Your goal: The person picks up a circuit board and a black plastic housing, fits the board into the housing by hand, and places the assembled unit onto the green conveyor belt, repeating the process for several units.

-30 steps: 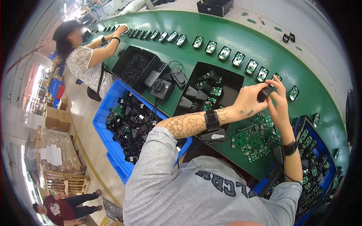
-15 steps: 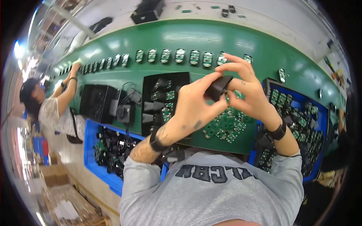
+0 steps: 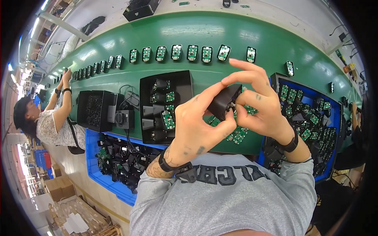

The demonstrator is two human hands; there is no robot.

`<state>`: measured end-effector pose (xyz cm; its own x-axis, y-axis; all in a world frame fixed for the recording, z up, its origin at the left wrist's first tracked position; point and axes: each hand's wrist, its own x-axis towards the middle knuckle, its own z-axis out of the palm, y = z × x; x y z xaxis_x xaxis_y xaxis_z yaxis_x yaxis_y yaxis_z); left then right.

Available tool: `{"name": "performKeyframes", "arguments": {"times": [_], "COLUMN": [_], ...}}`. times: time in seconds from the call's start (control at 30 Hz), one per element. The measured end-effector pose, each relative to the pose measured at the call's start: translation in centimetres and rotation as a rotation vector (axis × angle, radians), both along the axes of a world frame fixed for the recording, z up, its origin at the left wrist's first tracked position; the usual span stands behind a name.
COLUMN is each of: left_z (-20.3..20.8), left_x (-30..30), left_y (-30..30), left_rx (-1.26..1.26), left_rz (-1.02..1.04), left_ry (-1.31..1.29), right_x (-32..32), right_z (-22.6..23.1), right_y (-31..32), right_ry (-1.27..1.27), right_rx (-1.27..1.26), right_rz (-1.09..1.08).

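Note:
My left hand (image 3: 202, 122) grips a black plastic housing (image 3: 224, 101) between thumb and fingers, its open side turned toward my right hand. With thumb and index finger pinched at that opening, my right hand (image 3: 258, 104) works on a tiny greyish part there, too small to make out. Its other fingers are raised above the housing. Beneath both hands lies a pile of loose green circuit boards (image 3: 238, 135), partly hidden. Left of my left hand, a black tray (image 3: 186, 80) holds several black housings and boards.
Black cases with circuit boards (image 3: 176, 52) line the green table (image 3: 252, 31). A blue bin (image 3: 258, 157) of boards stands at right; another blue bin (image 3: 92, 157) of black parts is at lower left. A black box (image 3: 84, 108) sits beyond it. A co-worker (image 3: 55, 118) works far left.
The housing has tipped, so more of its side and open edge shows. My right thumb and finger stay pinched at its opening. The whole view has shifted slightly.

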<state>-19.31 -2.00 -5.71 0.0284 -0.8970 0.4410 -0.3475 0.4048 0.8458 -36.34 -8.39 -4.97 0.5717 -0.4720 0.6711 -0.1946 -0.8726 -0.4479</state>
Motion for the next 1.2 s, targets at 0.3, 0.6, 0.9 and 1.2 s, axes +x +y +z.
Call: {"name": "performKeyframes", "arguments": {"times": [0.3, 0.6, 0.9, 1.2], "left_z": [-0.9, 0.5, -0.6, -2.8], "left_x": [-0.2, 0.3, 0.0, 1.2], "left_y": [-0.5, -0.4, -0.3, -1.0], "left_rx": [0.035, 0.085, -0.054, -0.180], "left_rz": [-0.019, 0.052, 0.045, 0.057], "left_ry": [0.049, -0.035, -0.148, -0.152], "right_x": [-0.1, 0.9, 1.0, 1.8], "right_z": [-1.1, -0.4, -0.2, -1.2], "right_y": [-0.4, -1.0, 0.4, -0.4], "right_ry": [-0.069, -0.031, 0.116, 0.235], "right_rx": [0.154, 0.155, 0.241, 0.208], "right_rz": [0.082, 0.081, -0.017, -0.037]}}
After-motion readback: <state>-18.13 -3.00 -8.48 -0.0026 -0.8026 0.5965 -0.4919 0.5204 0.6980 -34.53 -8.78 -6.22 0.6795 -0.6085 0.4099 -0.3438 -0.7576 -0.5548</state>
